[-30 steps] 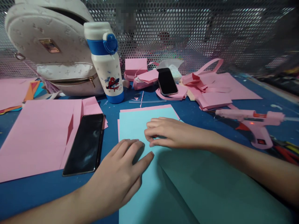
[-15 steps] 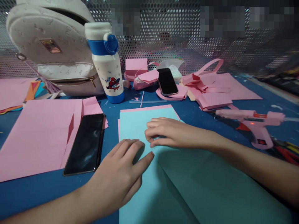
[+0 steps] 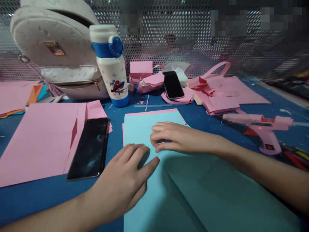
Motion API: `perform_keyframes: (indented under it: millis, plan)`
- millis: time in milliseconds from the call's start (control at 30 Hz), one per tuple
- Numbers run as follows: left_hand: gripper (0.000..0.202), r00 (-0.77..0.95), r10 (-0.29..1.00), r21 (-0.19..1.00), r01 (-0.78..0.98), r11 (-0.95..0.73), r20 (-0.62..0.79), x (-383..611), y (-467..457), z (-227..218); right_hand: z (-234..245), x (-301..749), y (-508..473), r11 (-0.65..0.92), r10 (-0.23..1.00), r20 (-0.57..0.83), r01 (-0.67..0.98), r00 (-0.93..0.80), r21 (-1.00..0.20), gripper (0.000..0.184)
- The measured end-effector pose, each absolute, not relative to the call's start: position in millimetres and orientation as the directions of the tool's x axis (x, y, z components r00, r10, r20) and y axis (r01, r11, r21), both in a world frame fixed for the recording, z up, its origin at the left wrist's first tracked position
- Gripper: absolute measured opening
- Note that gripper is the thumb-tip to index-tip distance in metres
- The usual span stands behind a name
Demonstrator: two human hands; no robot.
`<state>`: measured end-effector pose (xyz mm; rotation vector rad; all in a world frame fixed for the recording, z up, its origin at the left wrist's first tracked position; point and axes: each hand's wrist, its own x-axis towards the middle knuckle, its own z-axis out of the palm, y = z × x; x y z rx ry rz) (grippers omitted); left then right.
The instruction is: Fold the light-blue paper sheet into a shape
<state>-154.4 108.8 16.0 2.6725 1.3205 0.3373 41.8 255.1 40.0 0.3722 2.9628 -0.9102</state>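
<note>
A light blue paper sheet (image 3: pixel 140 129) lies before me, with a part folded across it on the right; the folded part's edge runs down toward the lower right. My left hand (image 3: pixel 127 174) rests on the sheet, palm down, its fingers stretched and the thumb apart. Just beyond it, my right hand (image 3: pixel 169 137) is closed, fingers curled and the thumb near the index finger, at the upper end of the fold. The paper under its fingertips is partly hidden. Pink paper (image 3: pixel 154 111) peeks out beneath the blue sheet.
Left of my hands lie a black phone (image 3: pixel 89 148) and pink sheets (image 3: pixel 43 138). Behind stand a white backpack (image 3: pixel 60 48) and a bottle (image 3: pixel 112 69). A second phone (image 3: pixel 173 85) rests among pink paper pieces (image 3: pixel 222 103). A pink glue gun (image 3: pixel 263 125) lies right, its light lit.
Both hands keep nearly the same place on the blue paper. The view has shifted very slightly.
</note>
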Motion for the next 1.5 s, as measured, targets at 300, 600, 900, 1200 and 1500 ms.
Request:
perform_keyframes:
  millis: [300,600,900,1200,1500]
  plan:
    - [0.051,0.602,0.782,0.191,0.758,-0.623,0.159,-154.8,106.2,15.7,40.3,41.9,256.5,0.766,0.219,-0.092,0.230,-0.971,-0.600,0.020]
    - [0.057,0.610,0.777,0.159,0.761,-0.629,0.158,-155.7,106.4,14.5,39.0,42.3,256.5,0.772,0.218,-0.084,0.225,-0.972,-0.594,0.021]
    - [0.059,0.618,0.774,0.174,0.754,-0.633,0.136,-156.4,107.2,15.7,41.1,41.9,257.3,0.768,0.217,-0.108,0.238,-0.970,-0.594,0.019]
    - [0.060,0.622,0.771,0.173,0.751,-0.637,0.137,-155.8,108.9,16.5,40.7,41.7,257.8,0.758,0.208,-0.108,0.230,-0.972,-0.611,0.021]
    - [0.059,0.618,0.776,0.195,0.752,-0.630,0.124,-155.6,106.9,17.2,39.4,41.9,259.2,0.737,0.235,-0.109,0.250,-0.966,-0.628,0.019]
